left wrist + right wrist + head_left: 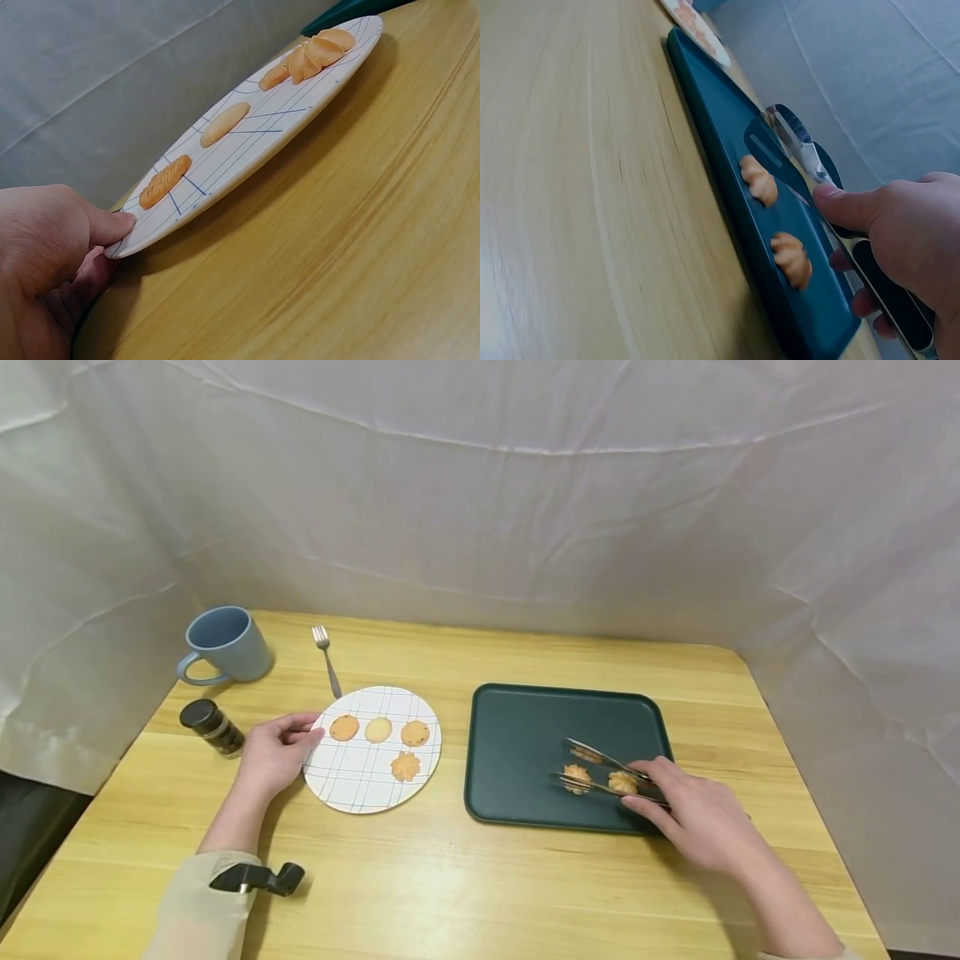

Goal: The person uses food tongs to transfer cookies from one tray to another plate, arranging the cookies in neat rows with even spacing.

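Observation:
My left hand [277,756] pinches the left rim of a round white checked plate [345,785], thumb on top and fingers beneath. On the plate lie three roundish cookies in a row, the pale one [378,730] in the middle, and a flower-shaped cookie [406,767] nearer me. My right hand [701,818] holds metal tongs [799,146] with dark handles over the right part of a dark green tray [517,752]. The tongs' arms stand apart with nothing clamped between them. Two flower-shaped cookies [759,181] lie on the tray below the tongs, partly overlapped by them in the head view.
Behind the plate lies a fork [327,662], its handle end at the rim. A blue-grey mug [243,647] stands at the back left, with a dark-capped spice jar [217,731] in front of it. Pale cloth [480,527] hangs around the wooden table's [420,885] back and sides.

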